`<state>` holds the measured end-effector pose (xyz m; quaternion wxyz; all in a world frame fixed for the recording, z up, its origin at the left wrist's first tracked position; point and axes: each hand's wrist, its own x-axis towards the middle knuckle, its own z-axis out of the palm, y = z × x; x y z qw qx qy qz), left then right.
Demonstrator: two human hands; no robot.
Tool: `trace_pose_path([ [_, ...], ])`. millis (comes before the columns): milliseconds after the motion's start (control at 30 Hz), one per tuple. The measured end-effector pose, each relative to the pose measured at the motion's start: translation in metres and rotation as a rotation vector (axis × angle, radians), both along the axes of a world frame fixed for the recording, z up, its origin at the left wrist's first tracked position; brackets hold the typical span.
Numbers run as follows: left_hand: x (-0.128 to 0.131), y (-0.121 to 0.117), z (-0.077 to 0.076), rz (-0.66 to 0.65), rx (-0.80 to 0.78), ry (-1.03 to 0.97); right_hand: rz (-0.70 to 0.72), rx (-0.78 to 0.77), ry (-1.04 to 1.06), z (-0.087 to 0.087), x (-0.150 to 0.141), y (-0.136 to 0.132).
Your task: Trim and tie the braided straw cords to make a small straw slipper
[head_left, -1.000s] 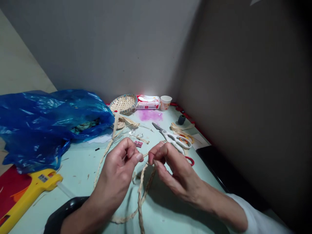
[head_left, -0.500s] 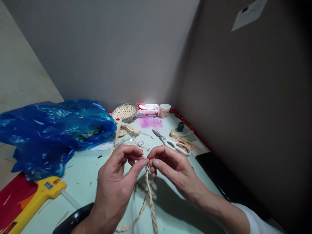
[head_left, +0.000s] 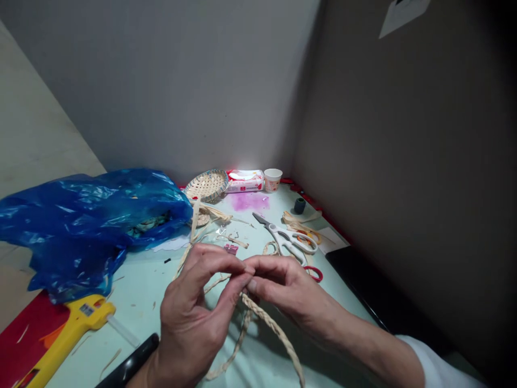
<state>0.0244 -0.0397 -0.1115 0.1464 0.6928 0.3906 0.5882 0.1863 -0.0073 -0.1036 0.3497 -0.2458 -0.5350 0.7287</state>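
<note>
My left hand and right hand meet, fingertips pinched together on the braid's upper end; its length slants down rightward, nearer my right hand

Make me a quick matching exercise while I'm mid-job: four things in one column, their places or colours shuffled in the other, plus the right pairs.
Things:
1. Bag
2. Cup
3. Braid
4. Glue gun

Places or colours:
A. Standing beside the tissues
B. Yellow
C. One end at the fingers
D. Blue

Pairs: 1-D, 2-A, 3-C, 4-B
</note>
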Motion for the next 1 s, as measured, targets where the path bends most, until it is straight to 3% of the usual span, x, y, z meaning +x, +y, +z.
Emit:
trace_pose_path([
  [167,0.001,0.003,0.003,-0.013,-0.171,-0.124,-0.020,-0.109,0.028,-0.001,0.000,0.002],
  [400,0.007,0.003,0.014,-0.057,-0.498,-0.445,-0.065,-0.135,0.072,-0.002,-0.002,-0.001],
  [700,0.007,0.003,0.015,-0.099,-0.546,-0.470,0.011,-0.213,0.171,-0.009,-0.003,-0.001],
  [1000,0.009,0.002,0.009,-0.191,-0.657,-0.589,-0.093,-0.195,0.077,-0.007,-0.006,-0.004],
])
